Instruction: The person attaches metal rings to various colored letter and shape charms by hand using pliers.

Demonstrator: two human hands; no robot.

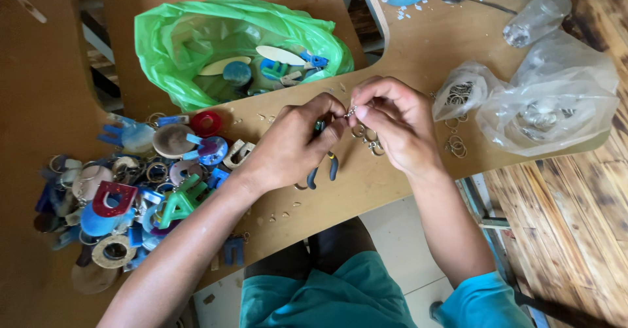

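My left hand (297,145) grips small pliers with blue handles (325,168), the handles sticking out below the palm. My right hand (392,122) pinches a small metal ring piece (351,111) between thumb and fingertips, right at the tips of my left fingers. Both hands meet above the brown wooden table (405,47). A few loose metal key rings (369,138) lie on the table just under my right hand.
A pile of coloured resin letters and keychains (137,190) lies at the left. An open green plastic bag (229,47) with more pieces sits behind. Clear plastic bags of metal rings (543,99) lie at the right, a glass (538,15) beyond them.
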